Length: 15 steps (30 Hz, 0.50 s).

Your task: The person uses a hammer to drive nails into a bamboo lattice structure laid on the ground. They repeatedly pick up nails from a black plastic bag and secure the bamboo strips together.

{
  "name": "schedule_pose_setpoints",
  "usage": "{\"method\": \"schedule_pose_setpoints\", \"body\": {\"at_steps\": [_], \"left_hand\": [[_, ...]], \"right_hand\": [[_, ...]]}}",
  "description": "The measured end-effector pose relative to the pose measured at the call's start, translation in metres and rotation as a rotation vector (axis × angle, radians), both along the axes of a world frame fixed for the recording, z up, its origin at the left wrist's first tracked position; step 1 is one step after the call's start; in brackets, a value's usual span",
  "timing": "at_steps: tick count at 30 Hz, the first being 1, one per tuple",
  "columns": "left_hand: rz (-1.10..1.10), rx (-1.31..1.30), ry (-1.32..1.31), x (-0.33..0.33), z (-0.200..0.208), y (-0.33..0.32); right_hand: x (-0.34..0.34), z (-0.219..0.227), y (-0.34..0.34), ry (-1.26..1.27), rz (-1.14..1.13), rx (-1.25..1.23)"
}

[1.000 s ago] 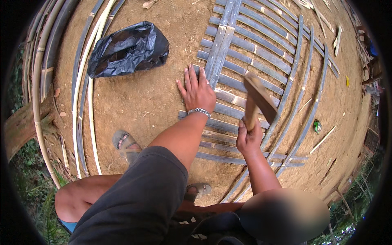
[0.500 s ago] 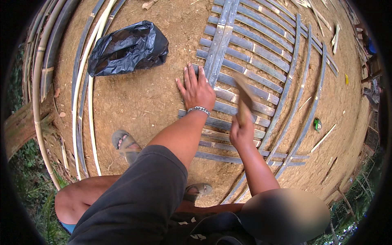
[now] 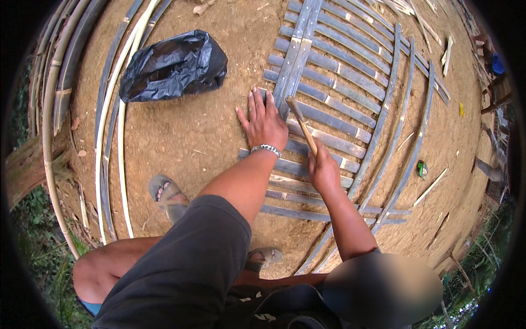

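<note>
My left hand (image 3: 266,127) lies flat with its fingers stretched out. It presses on the near end of a double bamboo rail (image 3: 298,49) and the slat ends beside it. My right hand (image 3: 324,169) is wrapped round the wooden handle of a short machete (image 3: 304,130). The machete's dark blade shows edge-on, its tip close to the rail's near end, just right of my left fingers. I cannot tell whether it touches. Several dark bamboo slats (image 3: 341,112) run crosswise under the rail, forming a panel on the ground. Their ends are partly hidden under my left hand.
A black plastic bag (image 3: 175,66) lies open-mouthed to the left. Long bamboo strips (image 3: 121,164) and poles (image 3: 49,109) lie farther left. Right of the panel are a loose bamboo strip (image 3: 419,137), a small green tape measure (image 3: 422,169) and bamboo scraps (image 3: 430,187) on the dirt.
The machete has come down and left toward the rail's near end, turning from a blurred, raised position to edge-on. My left hand has stayed in place on the rail.
</note>
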<state>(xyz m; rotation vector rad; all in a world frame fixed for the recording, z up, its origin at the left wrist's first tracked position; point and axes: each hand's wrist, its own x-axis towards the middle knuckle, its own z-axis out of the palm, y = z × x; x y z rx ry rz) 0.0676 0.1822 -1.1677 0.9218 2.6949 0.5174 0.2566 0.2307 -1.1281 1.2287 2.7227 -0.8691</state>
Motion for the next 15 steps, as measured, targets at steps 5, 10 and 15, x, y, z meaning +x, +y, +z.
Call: {"method": "schedule_pose_setpoints", "body": {"at_steps": [5, 10, 15], "left_hand": [[0.015, -0.011, 0.016, -0.004, -0.001, -0.006], [-0.002, 0.009, 0.003, 0.0, -0.002, -0.003], [0.024, -0.001, -0.004, -0.004, -0.001, -0.007]], "right_hand": [[-0.001, 0.022, -0.006, 0.319, 0.047, 0.081], [-0.009, 0.012, 0.011, -0.137, -0.018, -0.077], [-0.005, 0.02, 0.001, 0.295, 0.028, -0.025]]}}
